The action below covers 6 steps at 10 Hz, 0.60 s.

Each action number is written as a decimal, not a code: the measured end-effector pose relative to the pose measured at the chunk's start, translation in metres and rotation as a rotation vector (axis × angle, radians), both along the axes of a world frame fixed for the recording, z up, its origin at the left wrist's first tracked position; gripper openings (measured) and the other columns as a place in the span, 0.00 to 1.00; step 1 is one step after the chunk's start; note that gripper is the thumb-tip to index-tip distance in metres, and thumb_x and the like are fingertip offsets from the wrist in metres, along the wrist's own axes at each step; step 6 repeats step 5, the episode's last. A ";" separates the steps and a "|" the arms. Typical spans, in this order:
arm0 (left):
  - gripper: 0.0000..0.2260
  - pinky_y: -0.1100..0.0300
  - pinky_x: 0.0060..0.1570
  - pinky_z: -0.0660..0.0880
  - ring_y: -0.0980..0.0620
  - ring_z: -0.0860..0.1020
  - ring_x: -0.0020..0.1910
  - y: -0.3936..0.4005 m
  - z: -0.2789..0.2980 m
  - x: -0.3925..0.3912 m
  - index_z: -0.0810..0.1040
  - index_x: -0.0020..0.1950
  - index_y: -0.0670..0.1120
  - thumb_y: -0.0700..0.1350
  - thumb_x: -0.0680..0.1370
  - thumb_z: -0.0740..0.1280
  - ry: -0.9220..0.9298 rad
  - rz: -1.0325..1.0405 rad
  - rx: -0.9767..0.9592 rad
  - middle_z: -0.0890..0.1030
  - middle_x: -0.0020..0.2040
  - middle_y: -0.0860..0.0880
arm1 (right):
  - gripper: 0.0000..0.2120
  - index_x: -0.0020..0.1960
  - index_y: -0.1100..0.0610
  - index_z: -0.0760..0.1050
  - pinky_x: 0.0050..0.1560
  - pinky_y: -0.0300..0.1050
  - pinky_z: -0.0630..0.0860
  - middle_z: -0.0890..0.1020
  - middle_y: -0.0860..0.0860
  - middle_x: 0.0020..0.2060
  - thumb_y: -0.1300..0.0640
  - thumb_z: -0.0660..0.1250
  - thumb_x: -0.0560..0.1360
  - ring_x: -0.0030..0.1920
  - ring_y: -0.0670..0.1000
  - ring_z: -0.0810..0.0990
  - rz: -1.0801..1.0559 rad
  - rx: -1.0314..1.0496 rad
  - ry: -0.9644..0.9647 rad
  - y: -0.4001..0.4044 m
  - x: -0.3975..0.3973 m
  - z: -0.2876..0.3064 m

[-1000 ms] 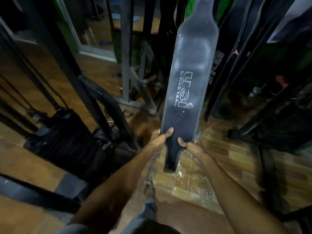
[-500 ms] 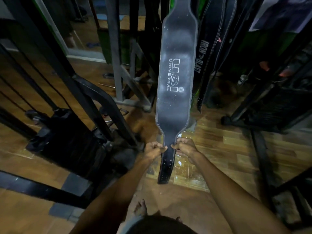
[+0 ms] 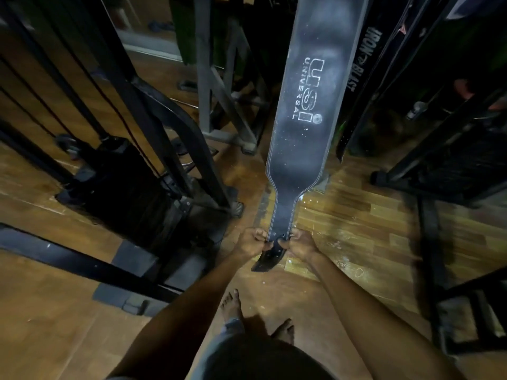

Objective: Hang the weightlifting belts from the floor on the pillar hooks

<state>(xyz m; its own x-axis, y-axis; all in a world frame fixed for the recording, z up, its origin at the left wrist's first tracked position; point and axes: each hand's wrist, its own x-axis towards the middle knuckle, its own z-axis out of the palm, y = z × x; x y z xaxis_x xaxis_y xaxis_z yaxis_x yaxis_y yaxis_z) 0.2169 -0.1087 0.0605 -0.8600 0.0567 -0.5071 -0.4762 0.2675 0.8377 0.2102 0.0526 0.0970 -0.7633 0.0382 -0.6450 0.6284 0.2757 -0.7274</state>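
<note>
Both hands, left hand and right hand, are clenching the belt by its narrow tail; the wide part's stretching away, with a second belt just beside its right edge.

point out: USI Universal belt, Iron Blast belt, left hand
USI Universal belt (image 3: pixel 312 111): head view, on the wide back panel beside the logo.
Iron Blast belt (image 3: pixel 365 58): head view, on the white lettering.
left hand (image 3: pixel 251 241): head view, on the knuckles gripping the belt's narrow strap.

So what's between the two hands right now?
In the head view, the USI belt's narrow strap runs between the left hand and right hand, both gripping it.
</note>
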 end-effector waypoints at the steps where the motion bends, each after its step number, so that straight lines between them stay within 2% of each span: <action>1: 0.11 0.59 0.42 0.77 0.52 0.78 0.36 -0.006 -0.022 0.022 0.78 0.33 0.49 0.39 0.72 0.76 -0.029 -0.014 -0.041 0.80 0.33 0.52 | 0.16 0.59 0.60 0.81 0.58 0.52 0.81 0.86 0.55 0.50 0.61 0.77 0.73 0.52 0.56 0.85 0.065 0.086 -0.042 -0.005 0.016 -0.017; 2: 0.16 0.42 0.46 0.82 0.44 0.82 0.37 -0.012 -0.054 0.034 0.81 0.37 0.43 0.55 0.72 0.74 -0.144 0.005 -0.015 0.82 0.35 0.45 | 0.13 0.55 0.60 0.83 0.56 0.56 0.83 0.86 0.57 0.50 0.62 0.78 0.71 0.51 0.57 0.86 0.102 0.126 -0.086 -0.007 0.030 -0.028; 3: 0.12 0.44 0.53 0.81 0.42 0.83 0.44 -0.017 -0.030 0.050 0.82 0.44 0.41 0.50 0.77 0.72 -0.242 0.007 -0.024 0.84 0.44 0.41 | 0.11 0.53 0.60 0.79 0.47 0.52 0.84 0.85 0.61 0.50 0.66 0.77 0.72 0.47 0.58 0.84 0.083 0.045 -0.179 -0.006 0.044 -0.027; 4: 0.04 0.44 0.53 0.81 0.44 0.80 0.45 -0.022 -0.021 0.063 0.79 0.44 0.41 0.40 0.78 0.71 -0.289 0.076 -0.005 0.80 0.44 0.40 | 0.13 0.54 0.59 0.77 0.43 0.45 0.82 0.85 0.59 0.49 0.67 0.75 0.74 0.44 0.57 0.85 0.062 -0.037 -0.302 -0.007 0.055 -0.031; 5: 0.04 0.52 0.34 0.82 0.44 0.80 0.37 -0.024 -0.018 0.068 0.77 0.48 0.38 0.38 0.80 0.68 -0.381 0.175 0.134 0.80 0.40 0.40 | 0.14 0.56 0.61 0.77 0.51 0.49 0.83 0.86 0.57 0.44 0.67 0.76 0.73 0.40 0.54 0.87 0.040 -0.106 -0.360 -0.012 0.064 -0.042; 6: 0.04 0.52 0.34 0.82 0.44 0.80 0.37 -0.024 -0.018 0.068 0.77 0.48 0.38 0.38 0.80 0.68 -0.381 0.175 0.134 0.80 0.40 0.40 | 0.14 0.56 0.61 0.77 0.51 0.49 0.83 0.86 0.57 0.44 0.67 0.76 0.73 0.40 0.54 0.87 0.040 -0.106 -0.360 -0.012 0.064 -0.042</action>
